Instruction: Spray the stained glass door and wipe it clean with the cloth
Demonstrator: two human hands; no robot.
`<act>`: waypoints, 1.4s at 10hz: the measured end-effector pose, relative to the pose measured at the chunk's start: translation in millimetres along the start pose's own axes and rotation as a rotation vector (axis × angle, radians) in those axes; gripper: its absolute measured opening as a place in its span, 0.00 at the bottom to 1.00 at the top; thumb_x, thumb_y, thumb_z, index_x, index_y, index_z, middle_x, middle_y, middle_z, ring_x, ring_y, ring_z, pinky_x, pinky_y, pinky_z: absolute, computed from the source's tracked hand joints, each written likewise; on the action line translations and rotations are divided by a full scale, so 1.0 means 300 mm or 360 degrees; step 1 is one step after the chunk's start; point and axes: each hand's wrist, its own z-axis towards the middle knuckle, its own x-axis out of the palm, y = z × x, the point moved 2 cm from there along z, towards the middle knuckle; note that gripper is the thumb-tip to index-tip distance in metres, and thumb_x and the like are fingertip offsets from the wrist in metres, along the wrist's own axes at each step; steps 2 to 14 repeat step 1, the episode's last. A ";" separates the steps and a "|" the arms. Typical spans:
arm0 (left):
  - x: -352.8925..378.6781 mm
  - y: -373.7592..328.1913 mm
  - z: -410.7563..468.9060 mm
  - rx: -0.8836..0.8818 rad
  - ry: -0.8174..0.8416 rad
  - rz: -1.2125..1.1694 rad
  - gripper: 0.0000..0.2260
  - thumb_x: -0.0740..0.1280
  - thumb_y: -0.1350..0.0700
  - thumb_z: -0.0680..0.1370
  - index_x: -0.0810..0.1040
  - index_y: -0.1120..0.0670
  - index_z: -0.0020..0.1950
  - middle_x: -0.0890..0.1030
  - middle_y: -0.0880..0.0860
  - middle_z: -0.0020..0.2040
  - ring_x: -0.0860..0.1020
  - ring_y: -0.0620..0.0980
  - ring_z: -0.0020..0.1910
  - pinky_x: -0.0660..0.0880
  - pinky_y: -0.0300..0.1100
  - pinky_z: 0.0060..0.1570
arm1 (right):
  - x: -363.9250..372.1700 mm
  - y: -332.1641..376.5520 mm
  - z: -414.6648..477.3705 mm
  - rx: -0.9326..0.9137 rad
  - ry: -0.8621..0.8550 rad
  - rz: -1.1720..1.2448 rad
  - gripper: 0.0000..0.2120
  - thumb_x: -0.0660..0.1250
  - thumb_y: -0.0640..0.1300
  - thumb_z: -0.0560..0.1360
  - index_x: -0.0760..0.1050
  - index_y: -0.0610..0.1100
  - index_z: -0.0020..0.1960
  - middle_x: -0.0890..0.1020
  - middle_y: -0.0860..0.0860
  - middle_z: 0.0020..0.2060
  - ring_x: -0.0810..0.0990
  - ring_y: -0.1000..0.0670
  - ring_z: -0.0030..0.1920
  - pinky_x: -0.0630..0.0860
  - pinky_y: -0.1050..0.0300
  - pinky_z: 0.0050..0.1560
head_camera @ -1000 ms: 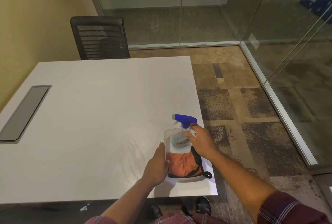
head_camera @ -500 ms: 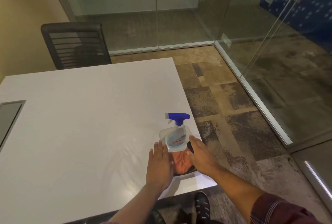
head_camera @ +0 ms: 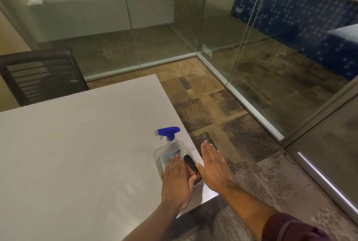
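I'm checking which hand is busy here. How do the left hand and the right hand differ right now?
The left hand lies over the clear tub that holds the spray bottle, above the white table; the right hand hovers beside the tub, past the table's edge and over the floor. The left hand hides part of the tub; the right hides none. Both are flat, fingers extended, holding nothing.

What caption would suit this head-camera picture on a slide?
Two open hands, left and right, hover over a blue-topped clear spray bottle at a white table corner.
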 end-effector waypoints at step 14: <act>-0.005 -0.110 0.039 0.0163 0.0038 0.0190 0.38 0.41 0.33 0.87 0.41 0.56 0.90 0.38 0.56 0.90 0.39 0.57 0.91 0.33 0.52 0.86 | -0.055 -0.108 -0.040 0.0097 -0.0171 -0.0069 0.40 0.54 0.60 0.87 0.40 0.42 0.87 0.44 0.44 0.87 0.44 0.44 0.87 0.42 0.44 0.84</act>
